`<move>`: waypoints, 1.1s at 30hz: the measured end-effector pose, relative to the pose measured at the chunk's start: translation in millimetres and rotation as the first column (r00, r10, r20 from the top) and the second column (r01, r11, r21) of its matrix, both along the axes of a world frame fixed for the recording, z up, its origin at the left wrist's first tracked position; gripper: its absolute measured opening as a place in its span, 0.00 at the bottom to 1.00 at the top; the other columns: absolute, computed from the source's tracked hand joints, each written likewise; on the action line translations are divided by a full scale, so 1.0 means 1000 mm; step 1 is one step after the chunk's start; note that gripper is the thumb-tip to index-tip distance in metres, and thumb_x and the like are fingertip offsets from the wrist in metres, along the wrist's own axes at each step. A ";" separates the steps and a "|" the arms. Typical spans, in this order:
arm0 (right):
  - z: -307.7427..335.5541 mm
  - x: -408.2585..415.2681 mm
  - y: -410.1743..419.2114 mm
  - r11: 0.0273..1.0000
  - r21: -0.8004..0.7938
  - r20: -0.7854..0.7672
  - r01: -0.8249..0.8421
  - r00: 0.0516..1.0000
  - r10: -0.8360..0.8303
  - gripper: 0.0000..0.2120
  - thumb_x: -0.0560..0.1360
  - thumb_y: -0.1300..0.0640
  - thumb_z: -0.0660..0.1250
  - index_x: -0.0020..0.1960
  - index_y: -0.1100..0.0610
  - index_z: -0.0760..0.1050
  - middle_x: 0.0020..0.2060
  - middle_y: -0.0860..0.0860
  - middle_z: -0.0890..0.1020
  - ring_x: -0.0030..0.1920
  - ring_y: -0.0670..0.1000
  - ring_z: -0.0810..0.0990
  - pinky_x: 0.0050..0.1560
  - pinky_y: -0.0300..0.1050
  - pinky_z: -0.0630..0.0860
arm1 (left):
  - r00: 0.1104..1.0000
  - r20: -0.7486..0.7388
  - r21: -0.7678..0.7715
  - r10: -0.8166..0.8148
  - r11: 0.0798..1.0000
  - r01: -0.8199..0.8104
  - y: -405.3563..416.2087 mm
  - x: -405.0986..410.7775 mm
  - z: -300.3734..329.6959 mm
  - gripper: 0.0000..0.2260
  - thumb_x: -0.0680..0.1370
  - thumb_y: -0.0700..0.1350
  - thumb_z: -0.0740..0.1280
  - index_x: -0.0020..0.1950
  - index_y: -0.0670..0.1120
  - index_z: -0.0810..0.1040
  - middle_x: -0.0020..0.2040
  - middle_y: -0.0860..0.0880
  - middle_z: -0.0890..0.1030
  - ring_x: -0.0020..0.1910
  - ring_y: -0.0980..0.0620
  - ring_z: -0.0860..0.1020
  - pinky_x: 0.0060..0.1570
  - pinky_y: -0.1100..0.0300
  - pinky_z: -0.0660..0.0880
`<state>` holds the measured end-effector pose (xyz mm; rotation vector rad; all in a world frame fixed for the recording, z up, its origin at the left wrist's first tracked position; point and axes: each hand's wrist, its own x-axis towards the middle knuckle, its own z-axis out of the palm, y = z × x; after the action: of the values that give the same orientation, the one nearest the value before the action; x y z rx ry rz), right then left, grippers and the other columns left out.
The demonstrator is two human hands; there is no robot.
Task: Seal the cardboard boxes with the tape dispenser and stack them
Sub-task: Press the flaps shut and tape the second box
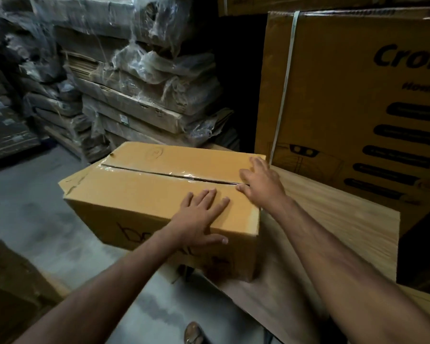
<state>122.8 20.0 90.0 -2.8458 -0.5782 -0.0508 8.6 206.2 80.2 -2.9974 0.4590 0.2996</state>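
A brown cardboard box (147, 194) sits on a wooden board, its left part overhanging the board's edge. Its top flaps are closed and clear tape (174, 173) runs along the centre seam. My left hand (199, 219) lies flat on the near top flap at the front edge, fingers spread, thumb over the side. My right hand (261, 181) presses on the right end of the seam with fingers apart. Neither hand holds anything. No tape dispenser is in view.
The wooden board (333, 232) carries the box. A large printed carton (358, 108) with a white strap stands at the right. Plastic-wrapped flat cartons (134, 90) are piled behind. Grey floor (30, 207) lies to the left, and another box corner (8, 281) shows at lower left.
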 end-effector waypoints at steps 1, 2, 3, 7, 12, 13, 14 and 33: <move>0.001 -0.005 0.008 0.995 -0.017 0.050 0.098 0.994 -0.097 0.18 0.80 0.45 0.62 0.67 0.49 0.73 0.73 0.57 0.65 0.73 0.58 0.61 0.69 0.58 0.66 | 0.998 0.064 -0.007 0.025 1.000 -0.024 -0.004 0.005 -0.008 0.45 0.74 0.74 0.56 0.80 0.55 0.37 0.81 0.43 0.40 0.80 0.43 0.41 0.77 0.39 0.43; -0.001 -0.014 0.017 0.984 -0.011 0.069 0.176 0.982 -0.175 0.16 0.80 0.46 0.61 0.66 0.50 0.73 0.69 0.55 0.68 0.69 0.56 0.66 0.66 0.57 0.68 | 0.992 0.114 -0.018 0.054 0.998 -0.053 -0.008 0.011 -0.014 0.45 0.74 0.74 0.56 0.81 0.53 0.39 0.82 0.43 0.42 0.80 0.43 0.44 0.77 0.39 0.45; -0.007 -0.024 0.025 0.978 -0.001 0.091 0.209 0.974 -0.208 0.16 0.81 0.47 0.60 0.66 0.50 0.74 0.67 0.54 0.70 0.66 0.55 0.68 0.65 0.56 0.69 | 0.984 0.156 -0.034 0.087 0.996 -0.082 -0.010 0.017 -0.017 0.46 0.74 0.74 0.55 0.81 0.51 0.41 0.82 0.44 0.44 0.80 0.43 0.45 0.77 0.39 0.46; -0.024 -0.035 0.028 0.966 0.097 0.201 0.239 0.946 -0.254 0.16 0.82 0.49 0.56 0.60 0.52 0.78 0.61 0.53 0.76 0.63 0.54 0.73 0.64 0.57 0.69 | 0.963 0.227 -0.080 0.146 0.988 -0.131 -0.018 0.035 -0.025 0.45 0.74 0.74 0.55 0.81 0.49 0.46 0.82 0.43 0.48 0.80 0.42 0.49 0.76 0.38 0.52; -0.045 -0.007 0.011 0.969 0.195 0.313 0.152 0.927 -0.208 0.21 0.81 0.49 0.53 0.64 0.57 0.78 0.65 0.55 0.78 0.67 0.56 0.73 0.66 0.57 0.68 | 0.923 0.250 -0.142 0.291 0.955 -0.262 -0.031 0.086 -0.023 0.42 0.75 0.71 0.58 0.81 0.48 0.51 0.81 0.42 0.53 0.79 0.40 0.53 0.74 0.35 0.53; -0.053 -0.005 0.009 0.978 0.164 0.271 0.133 0.947 -0.174 0.24 0.81 0.47 0.51 0.69 0.56 0.74 0.70 0.55 0.74 0.72 0.56 0.68 0.68 0.58 0.67 | 0.921 0.234 -0.148 0.311 0.948 -0.282 -0.034 0.099 -0.021 0.42 0.76 0.70 0.58 0.81 0.48 0.50 0.81 0.42 0.53 0.79 0.40 0.52 0.74 0.34 0.52; -0.058 -0.004 0.007 0.983 0.144 0.232 0.114 0.962 -0.146 0.27 0.81 0.46 0.48 0.73 0.56 0.69 0.74 0.55 0.69 0.76 0.56 0.63 0.70 0.59 0.65 | 0.924 0.221 -0.146 0.311 0.948 -0.284 -0.035 0.110 -0.020 0.41 0.76 0.69 0.59 0.81 0.48 0.50 0.81 0.42 0.52 0.79 0.40 0.52 0.74 0.33 0.52; -0.145 -0.130 -0.098 0.852 0.196 0.091 0.486 0.856 -0.509 0.21 0.69 0.51 0.60 0.60 0.57 0.75 0.60 0.59 0.77 0.58 0.64 0.77 0.51 0.58 0.77 | 0.970 0.202 -0.524 -0.138 0.821 0.226 -0.151 0.017 -0.132 0.23 0.77 0.51 0.55 0.67 0.42 0.76 0.63 0.41 0.78 0.61 0.40 0.77 0.64 0.47 0.72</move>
<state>-7.0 -78.3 -54.6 -2.7576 0.1574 -0.3726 25.8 55.3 -52.2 -3.4382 0.9551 -0.1097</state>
